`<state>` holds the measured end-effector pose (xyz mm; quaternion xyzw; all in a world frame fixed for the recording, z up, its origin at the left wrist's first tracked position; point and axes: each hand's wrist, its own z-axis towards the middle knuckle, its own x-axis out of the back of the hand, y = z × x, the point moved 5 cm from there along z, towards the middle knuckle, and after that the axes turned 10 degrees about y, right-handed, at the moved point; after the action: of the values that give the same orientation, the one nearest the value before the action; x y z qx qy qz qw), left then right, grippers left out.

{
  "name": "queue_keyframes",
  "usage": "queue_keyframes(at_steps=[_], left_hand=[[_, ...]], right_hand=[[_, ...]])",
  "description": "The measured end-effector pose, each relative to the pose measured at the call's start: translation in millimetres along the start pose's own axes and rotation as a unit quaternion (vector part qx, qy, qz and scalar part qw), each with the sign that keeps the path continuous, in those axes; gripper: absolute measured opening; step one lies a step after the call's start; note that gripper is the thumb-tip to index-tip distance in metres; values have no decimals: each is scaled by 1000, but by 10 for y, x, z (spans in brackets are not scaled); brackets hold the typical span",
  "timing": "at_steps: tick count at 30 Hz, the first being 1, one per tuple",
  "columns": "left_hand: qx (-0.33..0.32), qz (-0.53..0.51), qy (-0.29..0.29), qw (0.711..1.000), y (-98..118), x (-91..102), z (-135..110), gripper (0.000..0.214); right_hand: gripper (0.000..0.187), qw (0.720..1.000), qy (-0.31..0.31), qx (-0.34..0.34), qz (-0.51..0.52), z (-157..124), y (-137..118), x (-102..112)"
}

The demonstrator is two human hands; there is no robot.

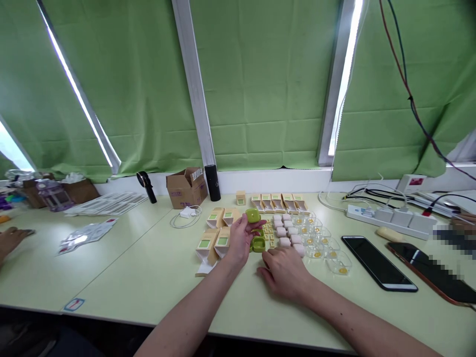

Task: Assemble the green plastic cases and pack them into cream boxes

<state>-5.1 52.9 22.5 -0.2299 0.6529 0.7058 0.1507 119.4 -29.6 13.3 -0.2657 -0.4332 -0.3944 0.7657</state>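
My left hand is closed around a small green square case, raised above the table. Below it lie more green cases, among them an open green tray, partly hidden by the hand. My right hand rests low over the table with its fingers curled down; whatever is under the fingertips is hidden. Just beyond it stand rows of pale pink rounded blocks and small yellow pieces. To their right are clear plastic shells with yellow bits inside. Open kraft cartons stand left of my left hand.
More cartons line the back, near a brown cardboard box and a black cylinder. At right are two phones and a power strip with cables. Another person's hand is at the far left.
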Motion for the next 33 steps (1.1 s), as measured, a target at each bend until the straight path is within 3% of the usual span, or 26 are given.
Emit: queue_keyframes(at_steps=[2,5,14,18,23,25,27,30,33], left_hand=[[43,-35,-2,998,-30,20,20,42],[76,-57,9,995,-50,51,47,34],[57,-45,48,996,3,94,56,33],[7,-7,57,998,87,78,35,41],[-132,152,37,979,349,-7,-50,43],[-187,252,4,949,482,-58,-140,35],[-231,383,-38,894,586,-93,-266,26],[-306,576,-95,752,644,-97,-498,23],[-325,698,-167,616,502,-46,-686,23]], right_hand=[[23,999,-43,-7,-6,-15,-29,-27],[23,998,-60,-7,-5,-24,-62,-18],[24,999,-42,-20,-6,-19,-6,-24],[22,997,31,-72,-4,28,187,113],[26,978,167,-124,13,59,533,369],[27,972,186,-141,6,66,636,415],[28,972,180,-153,-2,80,692,424],[29,975,151,-163,-19,102,702,407],[28,979,120,-164,-30,114,660,380]])
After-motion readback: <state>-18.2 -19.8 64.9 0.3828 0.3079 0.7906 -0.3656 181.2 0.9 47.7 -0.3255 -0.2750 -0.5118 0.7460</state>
